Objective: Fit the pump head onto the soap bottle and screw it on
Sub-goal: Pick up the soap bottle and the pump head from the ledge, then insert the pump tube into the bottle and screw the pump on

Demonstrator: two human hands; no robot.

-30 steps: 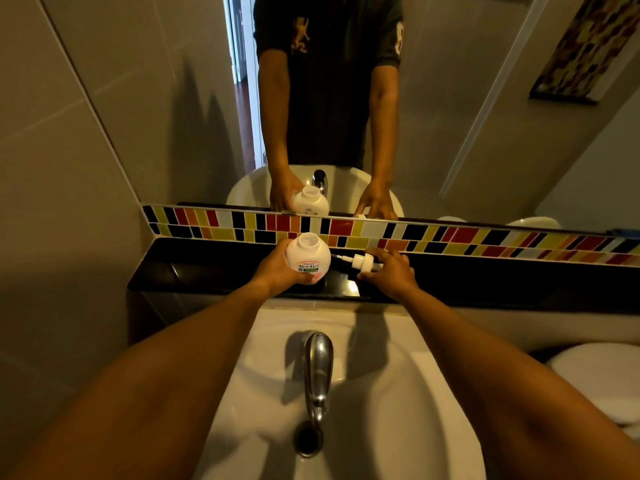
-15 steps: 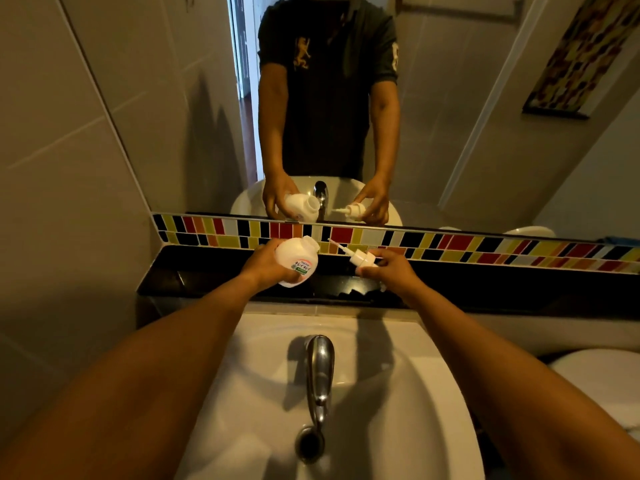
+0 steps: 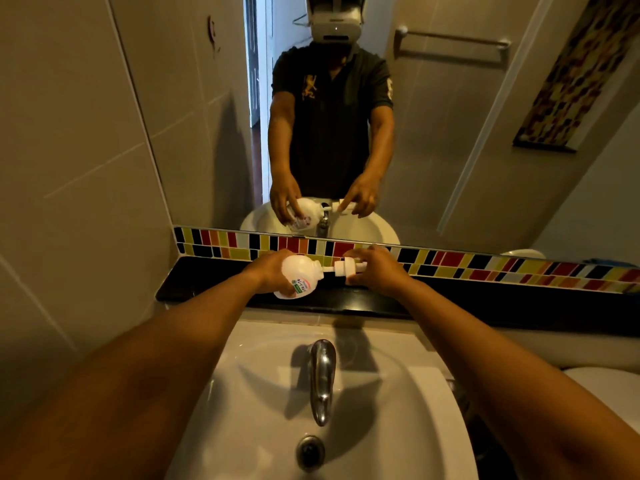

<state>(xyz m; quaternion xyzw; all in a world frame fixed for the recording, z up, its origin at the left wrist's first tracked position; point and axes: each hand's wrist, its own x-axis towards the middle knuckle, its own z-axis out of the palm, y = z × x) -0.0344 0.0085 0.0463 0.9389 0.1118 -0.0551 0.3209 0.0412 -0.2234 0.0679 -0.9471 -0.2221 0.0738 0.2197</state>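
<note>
My left hand (image 3: 268, 271) grips a round white soap bottle (image 3: 300, 276) with a red and green label, tipped on its side above the black ledge (image 3: 207, 284), its neck pointing right. My right hand (image 3: 375, 271) holds the white pump head (image 3: 346, 267) level with the bottle. The pump's tube end reaches into the bottle's neck, while the collar stays a short way off the opening. The mirror above repeats both hands and the bottle.
A white sink basin (image 3: 398, 403) with a chrome tap (image 3: 322, 372) and drain (image 3: 310, 452) lies below the hands. A coloured tile strip (image 3: 485, 265) runs behind the ledge under the mirror (image 3: 433, 133). A wall stands close on the left, and a white toilet lid (image 3: 609, 389) is at right.
The bottle was lifted off the ledge and tipped from upright onto its side. My right hand picked up the pump head and brought its tube into the bottle's neck.
</note>
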